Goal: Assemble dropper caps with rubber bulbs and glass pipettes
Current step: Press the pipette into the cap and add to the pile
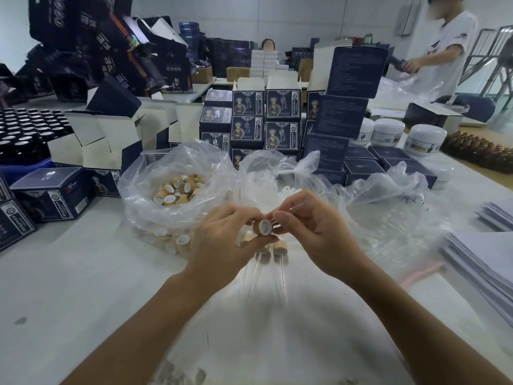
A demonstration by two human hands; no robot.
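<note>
Our left hand point(227, 237) pinches a cap point(262, 227) above the worktop point(83, 273); our right hand point(308, 226) pinches a glass pipette point(291, 209) at its three o'clock, touching it. Finished droppers point(279, 252) lie at six o'clock.

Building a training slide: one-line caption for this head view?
Left hand holds a bamboo-look cap while right hand pinches a glass pipette near it, above finished droppers.

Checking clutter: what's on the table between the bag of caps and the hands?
Head view: finished droppers lie under the hands, between them and the bag of caps.
</note>
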